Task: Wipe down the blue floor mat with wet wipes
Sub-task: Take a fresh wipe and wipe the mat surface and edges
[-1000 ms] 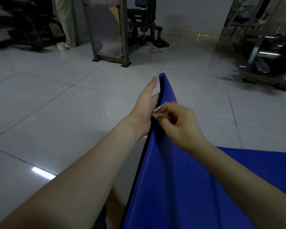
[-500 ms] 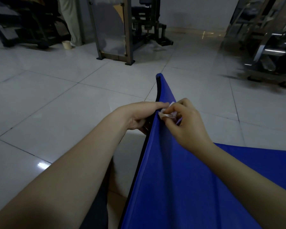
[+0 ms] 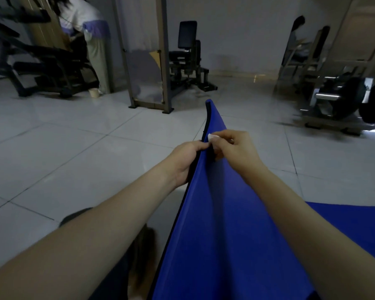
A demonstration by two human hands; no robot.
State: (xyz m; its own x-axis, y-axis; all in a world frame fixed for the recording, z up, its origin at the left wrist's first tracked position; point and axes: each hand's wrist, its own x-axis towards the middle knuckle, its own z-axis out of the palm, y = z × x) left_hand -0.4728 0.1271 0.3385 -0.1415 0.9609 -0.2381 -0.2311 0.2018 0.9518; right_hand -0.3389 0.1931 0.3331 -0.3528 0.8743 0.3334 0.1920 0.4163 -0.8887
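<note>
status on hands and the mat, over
Left hand grips the lifted edge of the blue floor mat. Right hand pinches a small white wet wipe against that edge. Nothing seen blocking the edge ahead.

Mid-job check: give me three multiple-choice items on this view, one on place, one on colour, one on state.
1. Which hand holds the wipe? A left hand B right hand C neither
2. The mat edge trim is: A black B red C white
3. The mat's edge is: A flat B lifted C rolled

Answers: 1 B, the white wipe is pinched in the right fingertips. 2 A, a black strip runs along the blue edge. 3 B, the left hand grips the edge and holds it up.
</note>
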